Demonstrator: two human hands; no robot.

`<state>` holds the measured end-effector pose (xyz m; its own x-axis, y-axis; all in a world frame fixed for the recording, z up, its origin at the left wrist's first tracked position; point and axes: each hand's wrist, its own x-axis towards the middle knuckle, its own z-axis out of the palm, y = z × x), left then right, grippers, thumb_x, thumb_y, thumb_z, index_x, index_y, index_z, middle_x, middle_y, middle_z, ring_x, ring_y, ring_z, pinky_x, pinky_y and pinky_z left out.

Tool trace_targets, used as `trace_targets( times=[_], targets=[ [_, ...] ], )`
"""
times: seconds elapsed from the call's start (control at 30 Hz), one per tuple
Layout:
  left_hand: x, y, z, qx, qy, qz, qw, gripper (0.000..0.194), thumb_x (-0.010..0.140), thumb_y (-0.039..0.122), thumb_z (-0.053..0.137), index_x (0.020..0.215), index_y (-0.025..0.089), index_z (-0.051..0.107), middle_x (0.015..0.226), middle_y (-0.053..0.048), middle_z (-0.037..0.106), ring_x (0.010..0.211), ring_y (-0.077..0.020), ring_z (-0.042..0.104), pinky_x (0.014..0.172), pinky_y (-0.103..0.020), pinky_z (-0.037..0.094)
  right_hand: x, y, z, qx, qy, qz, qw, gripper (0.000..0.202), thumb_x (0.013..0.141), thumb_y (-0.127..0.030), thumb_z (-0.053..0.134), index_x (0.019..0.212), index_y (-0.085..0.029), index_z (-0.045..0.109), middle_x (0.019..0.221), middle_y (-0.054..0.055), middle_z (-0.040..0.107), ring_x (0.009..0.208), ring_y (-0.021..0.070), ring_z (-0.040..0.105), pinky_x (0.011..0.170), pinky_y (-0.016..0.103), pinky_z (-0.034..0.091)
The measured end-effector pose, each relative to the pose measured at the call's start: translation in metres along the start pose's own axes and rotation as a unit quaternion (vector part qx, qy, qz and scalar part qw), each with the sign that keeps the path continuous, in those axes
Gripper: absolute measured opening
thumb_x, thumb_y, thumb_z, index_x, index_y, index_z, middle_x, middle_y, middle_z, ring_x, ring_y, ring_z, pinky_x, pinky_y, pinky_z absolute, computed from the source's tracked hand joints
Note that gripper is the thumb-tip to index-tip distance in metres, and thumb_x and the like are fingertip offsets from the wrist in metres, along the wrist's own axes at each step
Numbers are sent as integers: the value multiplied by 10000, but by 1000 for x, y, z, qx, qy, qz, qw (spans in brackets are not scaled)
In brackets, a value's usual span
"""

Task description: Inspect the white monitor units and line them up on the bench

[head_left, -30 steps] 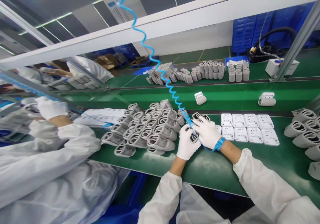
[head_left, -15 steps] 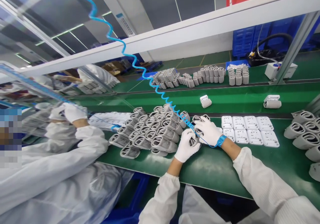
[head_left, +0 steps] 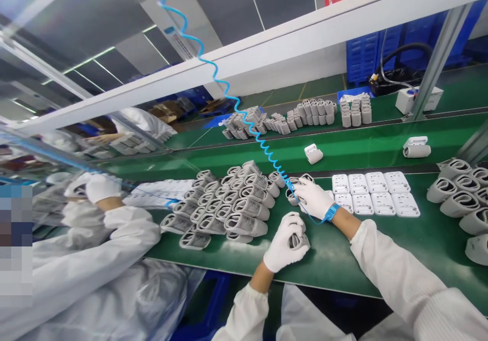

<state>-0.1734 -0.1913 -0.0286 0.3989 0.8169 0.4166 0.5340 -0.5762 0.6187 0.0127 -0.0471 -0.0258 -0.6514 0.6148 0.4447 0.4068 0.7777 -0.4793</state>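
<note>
My white-gloved left hand [head_left: 284, 244] is closed around a rolled grey cuff [head_left: 299, 241], low over the green bench near its front edge. Further back, my right hand [head_left: 313, 198], gloved and with a blue strap on its wrist, has its fingers curled over another rolled cuff [head_left: 292, 196]; the fingertips are partly hidden. To the left of both hands sits a dense pile of rolled grey cuffs [head_left: 246, 224]. Flat white device units [head_left: 375, 204] lie in two rows to the right of my right hand.
A blue coiled cord [head_left: 263, 145] hangs down to the wrist strap. Behind the bench, a green conveyor belt [head_left: 354, 155] carries two white units with cuffs. More rolled cuffs [head_left: 457, 193] stand at the right. A co-worker's gloved hands [head_left: 101, 186] are at the left.
My left hand has drawn toward the bench's front edge with the cuff, away from my right hand. The right hand stays by the cuffs at the back. The view has shifted slightly.
</note>
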Motion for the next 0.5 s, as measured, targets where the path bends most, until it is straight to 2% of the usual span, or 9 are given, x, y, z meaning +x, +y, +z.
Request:
trace_targets(
  times=[0.07, 0.17, 0.27, 0.37, 0.43, 0.5],
  targets=[
    [-11, 2, 7, 6, 19, -2, 1000, 285, 805, 288, 827, 924, 271, 569, 1138, -89, 674, 1281, -333, 626, 1145, -598, 543, -1, -1, 1, 3, 3, -8, 1000, 340, 900, -69, 720, 1207, -194, 796, 1531, 103, 687, 1554, 324, 461, 1261, 519, 482],
    [-24, -2, 16, 43, 65, -18, 997, 332, 807, 310, 856, 1046, 282, 627, 1180, -92, 672, 1321, -356, 612, 1168, -626, 526, -2, -4, 0, 12, 11, -15, 1000, 493, 941, -172, 780, 1429, -171, 714, 1596, 149, 634, 1578, 350, 445, 1278, 559, 461],
    [-32, -11, 22, 104, 93, -42, 989, 507, 792, 375, 909, 1225, 280, 664, 1278, -115, 665, 1385, -395, 585, 1208, -652, 488, -5, -6, -5, 20, 33, -7, 999, 529, 1000, -216, 714, 1522, -161, 650, 1635, 164, 599, 1586, 347, 458, 1264, 566, 473],
    [-35, -18, 26, 136, 111, -52, 983, 664, 835, 565, 903, 1372, 264, 654, 1384, -154, 642, 1442, -429, 550, 1212, -653, 478, -10, -8, -11, 25, 72, -16, 997, 382, 1050, -197, 604, 1413, -190, 725, 1511, 134, 703, 1509, 327, 553, 1245, 552, 489],
    [-35, -22, 27, 133, 120, -51, 982, 712, 907, 719, 784, 1425, 249, 649, 1427, -178, 627, 1507, -449, 498, 1236, -663, 451, -17, -13, -13, 37, 96, -34, 994, 309, 1066, -201, 556, 1283, -201, 776, 1348, 125, 782, 1369, 313, 658, 1211, 532, 518],
    [-34, -24, 29, 123, 118, -61, 984, 796, 959, 838, 611, 1486, 241, 631, 1484, -197, 600, 1577, -460, 432, 1276, -673, 404, -29, -23, -14, 61, 115, -44, 991, 299, 1086, -227, 524, 1237, -203, 781, 1271, 128, 795, 1271, 302, 704, 1179, 519, 544]
  ],
)
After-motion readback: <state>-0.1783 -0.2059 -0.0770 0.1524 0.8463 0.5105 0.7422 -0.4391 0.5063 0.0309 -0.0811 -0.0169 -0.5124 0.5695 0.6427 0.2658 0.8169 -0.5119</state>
